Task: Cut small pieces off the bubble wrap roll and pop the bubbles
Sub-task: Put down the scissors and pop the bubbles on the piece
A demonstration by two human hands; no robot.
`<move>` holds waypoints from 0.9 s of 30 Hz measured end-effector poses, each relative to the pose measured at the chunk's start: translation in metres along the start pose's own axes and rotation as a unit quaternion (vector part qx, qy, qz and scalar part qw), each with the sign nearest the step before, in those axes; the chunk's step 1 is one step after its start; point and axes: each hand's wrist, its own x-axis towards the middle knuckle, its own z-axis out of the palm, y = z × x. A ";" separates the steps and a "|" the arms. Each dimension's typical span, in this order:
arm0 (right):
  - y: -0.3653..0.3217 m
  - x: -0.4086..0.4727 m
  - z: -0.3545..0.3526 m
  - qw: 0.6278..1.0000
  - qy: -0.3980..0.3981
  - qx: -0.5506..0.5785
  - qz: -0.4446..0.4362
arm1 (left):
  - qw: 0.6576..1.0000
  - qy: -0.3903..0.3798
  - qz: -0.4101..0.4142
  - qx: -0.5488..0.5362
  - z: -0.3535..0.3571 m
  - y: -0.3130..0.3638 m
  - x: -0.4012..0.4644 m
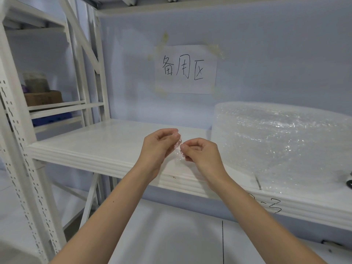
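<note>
A small clear piece of bubble wrap [178,149] hangs between my two hands above the front of the white shelf [91,143]. My left hand [160,147] pinches its upper left part with fingers curled. My right hand [200,151] pinches its right edge between thumb and forefinger. The big bubble wrap roll [282,141] lies on the shelf to the right of my hands, apart from them, with a loose sheet trailing toward the shelf's front edge.
A paper sign with handwritten characters [185,69] is taped to the back wall. White shelving uprights [17,149] stand at the left, with a cardboard box [42,98] on a side shelf. A dark object [349,182] shows at the right edge.
</note>
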 end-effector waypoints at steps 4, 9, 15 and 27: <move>-0.001 0.002 0.000 0.999 -0.037 0.004 0.019 | 1.000 -0.008 -0.003 -0.014 -0.005 0.001 0.004; -0.004 0.011 0.004 0.994 -0.095 -0.024 0.043 | 0.999 -0.015 -0.027 0.035 -0.017 0.002 0.012; -0.006 0.034 0.022 0.981 -0.145 -0.021 0.126 | 0.997 -0.001 -0.071 0.033 -0.043 0.004 0.033; 0.017 0.078 0.054 0.968 -0.116 -0.172 0.141 | 0.952 -0.016 -0.018 0.306 -0.066 -0.009 0.086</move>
